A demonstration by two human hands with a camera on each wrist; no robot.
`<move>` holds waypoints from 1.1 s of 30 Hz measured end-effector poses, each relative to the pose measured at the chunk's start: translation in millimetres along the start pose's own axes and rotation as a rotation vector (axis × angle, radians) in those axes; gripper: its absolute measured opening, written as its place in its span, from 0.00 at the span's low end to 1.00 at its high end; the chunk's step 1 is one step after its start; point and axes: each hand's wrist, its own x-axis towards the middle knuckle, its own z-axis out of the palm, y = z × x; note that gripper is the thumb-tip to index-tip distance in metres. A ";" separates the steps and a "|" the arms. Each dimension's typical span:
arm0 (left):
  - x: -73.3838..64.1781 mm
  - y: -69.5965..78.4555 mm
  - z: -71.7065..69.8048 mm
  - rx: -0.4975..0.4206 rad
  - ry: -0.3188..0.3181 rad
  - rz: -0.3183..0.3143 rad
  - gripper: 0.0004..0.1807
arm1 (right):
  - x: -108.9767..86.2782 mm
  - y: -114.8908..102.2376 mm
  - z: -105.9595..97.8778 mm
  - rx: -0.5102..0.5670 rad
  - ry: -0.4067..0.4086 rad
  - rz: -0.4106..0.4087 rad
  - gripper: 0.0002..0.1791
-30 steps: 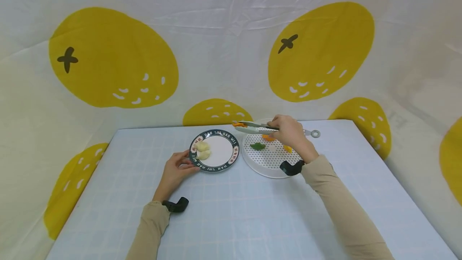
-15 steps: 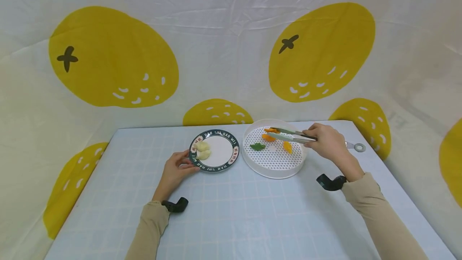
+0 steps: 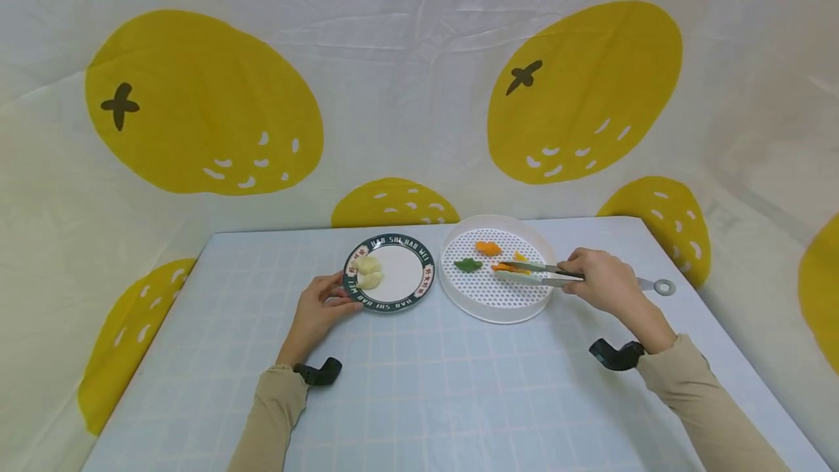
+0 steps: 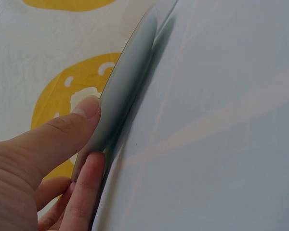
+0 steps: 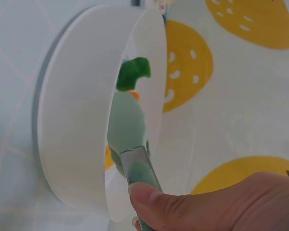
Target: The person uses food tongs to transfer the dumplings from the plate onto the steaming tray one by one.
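Note:
My left hand (image 3: 321,312) pinches the left rim of a round plate (image 3: 393,306) with dark lettered edging; the thumb lies on the rim and fingers curl below in the left wrist view. Two pale, dumpling-shaped pieces (image 3: 369,280) lie on its left side. My right hand (image 3: 606,279) grips metal tongs (image 3: 540,282) with grey-green tips (image 5: 127,120). The tips are low inside a white round steamer basket (image 3: 501,315), around an orange piece (image 3: 503,266), partly hidden. A yellow piece (image 3: 520,256) is right behind the tips. Another orange piece (image 3: 488,248) and a green piece (image 3: 468,265) lie nearby.
The plate and basket stand side by side near the back of a table with a pale blue checked cloth (image 3: 419,384). Behind them hangs a white sheet (image 3: 406,108) printed with big yellow fruit.
My right hand has moved the tongs and orange piece from the gap between plate and basket rightward, then toward me into the basket. The left hand and plate stay put.

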 end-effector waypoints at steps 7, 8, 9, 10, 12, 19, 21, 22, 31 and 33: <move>0.1 0.1 1.4 -0.018 -0.004 0.001 0.45 | 1.6 -1.9 1.8 -0.028 -0.020 -0.007 0.18; 0.3 0.1 1.6 -0.015 -0.004 0.001 0.45 | 1.4 -2.6 1.2 -0.025 -0.021 -0.007 0.18; 0.4 0.2 1.7 -0.014 -0.003 0.001 0.45 | 1.2 -3.3 0.3 -0.023 -0.021 -0.006 0.18; 0.6 0.3 1.7 -0.010 -0.003 0.001 0.45 | 1.0 -3.9 -0.7 -0.024 -0.020 -0.006 0.19; 0.9 0.2 1.7 -0.006 0.000 0.005 0.45 | 0.5 -5.2 -3.3 -0.026 -0.016 -0.008 0.20; 1.0 0.7 0.5 -0.004 0.001 0.005 0.45 | -0.6 -13.1 -13.1 -0.039 0.030 -0.016 0.20; 1.0 0.2 -0.2 -0.001 0.004 0.007 0.45 | 1.1 -18.2 -16.3 -0.043 0.050 -0.026 0.20; 1.2 -0.2 -0.5 0.000 0.003 0.008 0.46 | 2.4 -21.1 -17.7 -0.042 0.058 -0.030 0.20; 1.5 -2.6 -1.8 0.016 0.002 0.000 0.46 | 22.3 -53.4 -16.0 0.016 0.090 -0.043 0.25; 1.1 -2.4 -2.2 0.013 0.003 0.000 0.46 | 28.1 -63.3 -15.0 0.036 0.094 -0.051 0.25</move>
